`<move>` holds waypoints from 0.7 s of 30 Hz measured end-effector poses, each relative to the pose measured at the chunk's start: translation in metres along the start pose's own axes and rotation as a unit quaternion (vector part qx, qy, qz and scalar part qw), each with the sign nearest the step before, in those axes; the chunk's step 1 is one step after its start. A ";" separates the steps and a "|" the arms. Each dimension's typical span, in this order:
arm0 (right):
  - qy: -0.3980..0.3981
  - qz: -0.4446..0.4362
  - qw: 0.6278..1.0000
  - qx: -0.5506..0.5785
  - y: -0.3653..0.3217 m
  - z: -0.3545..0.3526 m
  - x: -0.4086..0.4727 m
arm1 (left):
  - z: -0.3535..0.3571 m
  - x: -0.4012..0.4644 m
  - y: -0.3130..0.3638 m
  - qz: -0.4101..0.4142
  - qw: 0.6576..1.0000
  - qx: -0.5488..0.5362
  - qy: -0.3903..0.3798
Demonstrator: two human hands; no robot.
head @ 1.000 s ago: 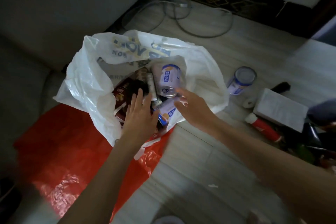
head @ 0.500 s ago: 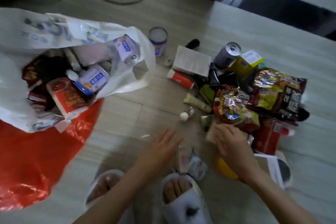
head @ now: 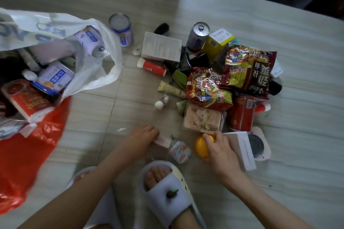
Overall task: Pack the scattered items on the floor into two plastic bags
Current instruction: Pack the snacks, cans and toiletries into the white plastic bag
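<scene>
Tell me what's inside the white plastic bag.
The white plastic bag holds two blue-and-white cans, a blue-and-white tin and a red-labelled packet. Deeper contents are dark and covered.

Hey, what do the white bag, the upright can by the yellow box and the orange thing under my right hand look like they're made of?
White bag: thin, semi-translucent plastic film; it crinkles and the contents show through.
Upright can: apparently aluminium, with a shiny grey top and pull tab.
Orange thing: smooth and glossy under the right hand; fruit or plastic, unclear.
</scene>
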State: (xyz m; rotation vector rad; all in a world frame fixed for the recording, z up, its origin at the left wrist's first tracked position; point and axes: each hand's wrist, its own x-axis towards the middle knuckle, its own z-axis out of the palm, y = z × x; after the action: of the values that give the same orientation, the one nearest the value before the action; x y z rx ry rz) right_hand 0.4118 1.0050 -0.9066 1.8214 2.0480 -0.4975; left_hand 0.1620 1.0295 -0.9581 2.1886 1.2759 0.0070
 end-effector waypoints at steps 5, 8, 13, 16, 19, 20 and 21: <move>-0.045 0.006 0.998 0.052 -0.014 -0.018 -0.009 | -0.019 -0.008 0.010 -0.125 0.983 -0.110 0.072; -0.035 -0.003 0.994 0.107 -0.035 -0.046 -0.008 | -0.037 -0.018 0.008 -0.205 0.948 -0.200 0.140; 0.014 -0.103 0.974 0.202 -0.095 -0.099 0.029 | -0.067 -0.048 -0.011 -0.298 0.883 -0.306 0.194; 0.037 -0.162 0.965 0.205 -0.137 -0.121 0.060 | -0.082 -0.068 -0.037 -0.323 0.861 -0.316 0.234; 0.044 -0.194 0.960 0.198 -0.181 -0.136 0.096 | -0.100 -0.085 -0.067 -0.362 0.838 -0.263 0.312; 0.042 -0.202 0.958 0.200 -0.197 -0.138 0.110 | -0.109 -0.089 -0.078 -0.382 0.823 -0.239 0.348; 0.041 -0.209 0.954 0.210 -0.214 -0.141 0.123 | -0.117 -0.093 -0.091 -0.399 0.805 -0.210 0.385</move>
State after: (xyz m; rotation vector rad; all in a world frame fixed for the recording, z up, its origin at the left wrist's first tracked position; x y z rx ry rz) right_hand 0.1818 1.1564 -0.8370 1.6280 2.5520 -1.0578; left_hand 0.0058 1.0463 -0.8806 1.1234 2.2852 0.8266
